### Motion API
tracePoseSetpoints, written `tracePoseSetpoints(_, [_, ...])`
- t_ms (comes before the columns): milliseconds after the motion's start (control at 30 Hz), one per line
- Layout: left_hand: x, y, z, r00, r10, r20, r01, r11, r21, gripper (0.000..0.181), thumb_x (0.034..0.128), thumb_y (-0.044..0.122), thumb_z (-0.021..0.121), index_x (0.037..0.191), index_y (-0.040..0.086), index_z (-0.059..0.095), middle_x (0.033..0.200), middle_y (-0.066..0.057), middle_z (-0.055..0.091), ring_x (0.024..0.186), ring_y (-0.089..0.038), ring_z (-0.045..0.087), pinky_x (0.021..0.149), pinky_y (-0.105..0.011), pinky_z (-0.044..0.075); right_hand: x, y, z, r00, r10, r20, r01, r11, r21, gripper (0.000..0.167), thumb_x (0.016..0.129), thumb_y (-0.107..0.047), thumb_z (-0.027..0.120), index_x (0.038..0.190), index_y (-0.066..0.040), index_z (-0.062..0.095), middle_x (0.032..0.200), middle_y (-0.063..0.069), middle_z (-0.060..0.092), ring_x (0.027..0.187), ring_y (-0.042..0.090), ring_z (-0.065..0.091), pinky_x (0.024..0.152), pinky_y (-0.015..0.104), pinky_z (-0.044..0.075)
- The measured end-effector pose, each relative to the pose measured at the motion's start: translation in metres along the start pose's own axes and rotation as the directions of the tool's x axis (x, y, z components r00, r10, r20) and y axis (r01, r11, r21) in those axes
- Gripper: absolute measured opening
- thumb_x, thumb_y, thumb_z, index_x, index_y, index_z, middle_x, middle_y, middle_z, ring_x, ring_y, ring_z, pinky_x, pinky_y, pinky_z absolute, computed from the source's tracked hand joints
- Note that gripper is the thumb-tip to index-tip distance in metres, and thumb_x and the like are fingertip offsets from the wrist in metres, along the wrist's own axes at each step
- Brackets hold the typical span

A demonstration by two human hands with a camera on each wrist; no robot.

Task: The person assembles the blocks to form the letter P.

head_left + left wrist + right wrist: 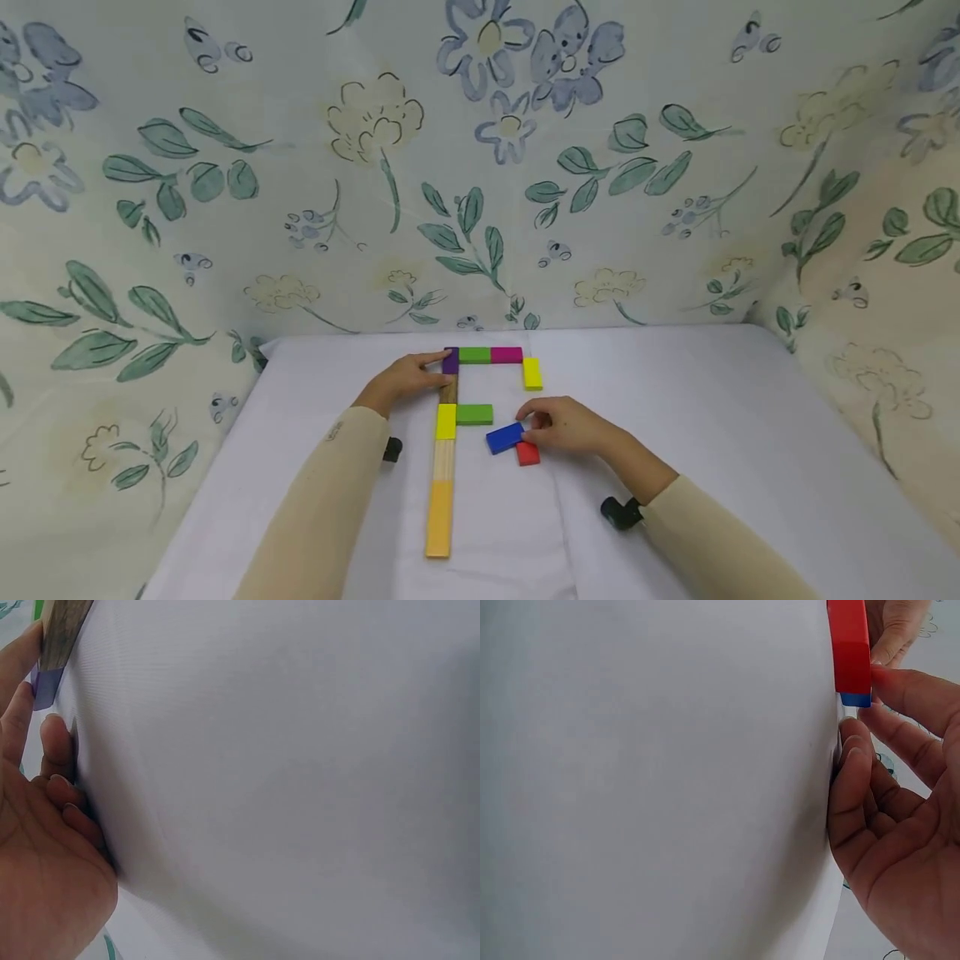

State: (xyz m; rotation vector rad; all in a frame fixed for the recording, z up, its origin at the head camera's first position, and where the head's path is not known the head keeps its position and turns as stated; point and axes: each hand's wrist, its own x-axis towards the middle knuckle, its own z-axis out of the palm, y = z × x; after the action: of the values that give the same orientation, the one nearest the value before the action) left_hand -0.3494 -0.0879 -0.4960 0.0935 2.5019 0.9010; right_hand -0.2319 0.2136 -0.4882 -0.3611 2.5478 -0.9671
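My left hand [402,382] reaches in from the left, touching the purple block [451,362] with its index finger. The thumb lies at the brown wooden block [448,390] just below. In the left wrist view, the other fingers rest near the white cloth. My right hand [567,423] pinches the right end of a tilted blue block [505,438] between thumb and index finger. Beneath that end a red block [528,453] shows; in the right wrist view, the red block [850,649] partly hides the blue one [857,700].
A column continues down through a yellow block [446,422], a pale wood block [443,459] and an orange strip [439,518]. Green [475,356] and magenta [507,355] blocks form the top row. Another yellow block [532,374] stands at its right, another green block [475,414] mid-column.
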Motion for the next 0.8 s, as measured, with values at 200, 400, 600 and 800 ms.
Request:
tracePoseSetpoints(200, [0.002, 0.006, -0.001, 1.000, -0.003, 0.005, 0.003, 1.000, -0.001, 0.066, 0.0881, 0.057, 0.072, 0.148, 0.054, 0.045, 0.168, -0.009, 0.032, 0.154, -0.041, 0.029, 0.122, -0.069, 0.024, -0.001, 0.005, -0.006, 0.999, -0.034, 0.030, 0.034, 0.999, -0.017, 0.027, 0.094, -0.024, 0.073, 0.122, -0.022, 0.070, 0.090, -0.002, 0.062, 0.086, 0.016, 0.056, 0.071, 0.025, 0.050])
tracePoseSetpoints(400, [0.001, 0.003, -0.006, 1.000, -0.016, 0.004, 0.016, 1.000, 0.002, 0.067, 0.0891, 0.056, 0.071, 0.150, 0.052, 0.044, 0.168, -0.010, 0.032, 0.153, -0.042, 0.029, 0.122, -0.069, 0.024, 0.007, 0.003, -0.006, 0.995, -0.085, 0.058, 0.088, 0.994, -0.057, 0.028, 0.095, -0.029, 0.074, 0.122, -0.023, 0.069, 0.087, -0.004, 0.061, 0.083, 0.013, 0.056, 0.071, 0.024, 0.049])
tracePoseSetpoints(600, [0.001, 0.001, -0.006, 1.000, -0.020, 0.005, 0.020, 1.000, 0.006, 0.066, 0.0892, 0.055, 0.072, 0.149, 0.052, 0.044, 0.168, -0.010, 0.033, 0.153, -0.042, 0.029, 0.122, -0.069, 0.025, 0.010, 0.002, -0.003, 0.996, -0.063, 0.060, 0.067, 0.996, -0.065, 0.026, 0.094, -0.031, 0.075, 0.119, -0.024, 0.069, 0.087, -0.004, 0.061, 0.086, 0.013, 0.056, 0.073, 0.024, 0.049])
tracePoseSetpoints(800, [0.003, 0.003, -0.007, 1.000, -0.005, 0.007, 0.005, 1.000, 0.005, 0.067, 0.0887, 0.055, 0.072, 0.149, 0.053, 0.044, 0.167, -0.011, 0.034, 0.153, -0.042, 0.030, 0.121, -0.070, 0.024, 0.009, 0.004, -0.005, 0.998, -0.046, 0.040, 0.049, 0.995, -0.083, 0.025, 0.096, -0.033, 0.072, 0.121, -0.029, 0.067, 0.089, -0.006, 0.062, 0.088, 0.013, 0.057, 0.077, 0.026, 0.052])
